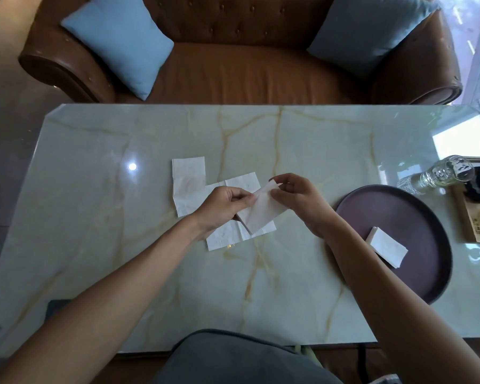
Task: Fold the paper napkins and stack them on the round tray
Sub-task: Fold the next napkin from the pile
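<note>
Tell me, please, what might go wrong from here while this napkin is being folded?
1. The thin white paper napkin, pinched by both the left hand and the right hand, could tear.
2. The loose unfolded white napkins beneath could get dragged.
3. Reaching for the round dark tray might knock the clear glass bottle.

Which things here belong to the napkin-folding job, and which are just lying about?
Job: napkin being folded, held by left hand and right hand; loose napkins on the table; folded napkin; round tray.

Lying about: glass bottle, wooden box, blue cushions, sofa.
</note>
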A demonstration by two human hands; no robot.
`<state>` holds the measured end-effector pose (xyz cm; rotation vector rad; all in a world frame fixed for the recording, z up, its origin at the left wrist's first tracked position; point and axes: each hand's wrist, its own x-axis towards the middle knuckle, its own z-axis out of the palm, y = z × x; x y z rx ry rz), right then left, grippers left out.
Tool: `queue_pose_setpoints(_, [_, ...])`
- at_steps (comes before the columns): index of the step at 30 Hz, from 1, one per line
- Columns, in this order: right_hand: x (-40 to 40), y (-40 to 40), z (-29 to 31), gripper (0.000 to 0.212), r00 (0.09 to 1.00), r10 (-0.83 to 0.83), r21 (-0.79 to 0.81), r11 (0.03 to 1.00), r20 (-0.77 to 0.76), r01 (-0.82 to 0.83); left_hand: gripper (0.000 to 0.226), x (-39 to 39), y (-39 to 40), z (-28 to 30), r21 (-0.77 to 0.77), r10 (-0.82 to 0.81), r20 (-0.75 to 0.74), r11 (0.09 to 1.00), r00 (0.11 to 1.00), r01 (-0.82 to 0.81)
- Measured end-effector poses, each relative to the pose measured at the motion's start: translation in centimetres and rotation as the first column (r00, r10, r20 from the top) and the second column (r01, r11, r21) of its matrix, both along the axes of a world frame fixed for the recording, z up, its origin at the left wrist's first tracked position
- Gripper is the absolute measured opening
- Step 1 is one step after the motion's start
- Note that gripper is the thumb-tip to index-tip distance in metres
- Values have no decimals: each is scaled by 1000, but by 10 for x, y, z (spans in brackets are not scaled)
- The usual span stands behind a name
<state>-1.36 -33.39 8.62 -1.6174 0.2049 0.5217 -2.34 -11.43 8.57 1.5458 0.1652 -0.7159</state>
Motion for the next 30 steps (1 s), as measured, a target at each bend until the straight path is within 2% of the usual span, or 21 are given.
queue_pose_setpoints(5, [1,1,4,31,1000,-12,-19,1000,-16,12,19,2,2,2,23,8,12,1000,1000,-9])
queue_pose_setpoints(9, [2,2,8,24,1000,-13,-45,999,-28,12,20,4,5,6,35,-7,45,999,999,5])
queue_pose_setpoints(12, [5,7,12,32,999,9,-92,996,-42,-13,19,5,3,9,48,-43,75,998,996,40])
queue_pose_setpoints(16, [7,12,13,21,999,41,-151,988,-19,-43,19,8,2,9,101,-67,95,993,993,57])
queue_pose_setpoints(21, [11,8,18,14,999,49,-152,987,9,-47,19,10,6,12,83,-56,89,995,994,48])
queue_pose_setpoints(24, [16,9,26,10,985,173,-249,955,22,-162,21,11,7,15,120,-105,118,989,987,91])
queue_pose_setpoints(27, [22,13,36,9,925,379,-399,852,23,-339,21,14,7,19,187,-219,146,964,965,190])
queue_pose_setpoints(30, [32,16,48,11,846,532,-507,739,35,-444,19,20,9,25,267,-319,161,925,934,270])
